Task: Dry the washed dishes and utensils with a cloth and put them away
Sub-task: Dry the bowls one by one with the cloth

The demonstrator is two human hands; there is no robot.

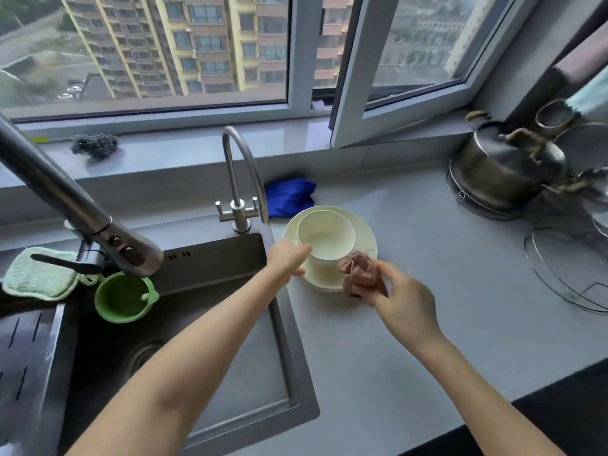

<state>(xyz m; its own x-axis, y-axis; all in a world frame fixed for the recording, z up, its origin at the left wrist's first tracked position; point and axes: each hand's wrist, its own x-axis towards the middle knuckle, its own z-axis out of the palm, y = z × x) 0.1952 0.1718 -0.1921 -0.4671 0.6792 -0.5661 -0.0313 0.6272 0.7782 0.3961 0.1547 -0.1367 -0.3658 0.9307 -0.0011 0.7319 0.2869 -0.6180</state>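
Watching the bowl (325, 236) first: it sits nested on a stack of plates (363, 240), and I judge the stack the weak point. If the left hand (285, 258) lifts the bowl by its near rim alone, wet glaze could slip, and the bowl could drop back onto the plates and chip them. The stack also lies just right of the sink (210, 311) edge, so a nudge leftward might tip a plate over the lip. The tall faucet (245, 179) arches just beyond the left hand; a careless lift could knock the bowl against it.

Left hand: fingers curled at the bowl's near-left rim, touching it. I cannot tell whether they pinch the rim or only rest there, as the fingertips are blurred against the white.

Right hand (403, 302): closed around a bunched pink cloth (360, 273), thumb and fingers gripping it. The cloth's far end touches the plates' near-right edge, just ahead of the knuckles.

A blue rag (289, 197) lies on the counter (411, 324) beyond both hands. A steel pot (503, 169) stands well off to the right of the right hand.
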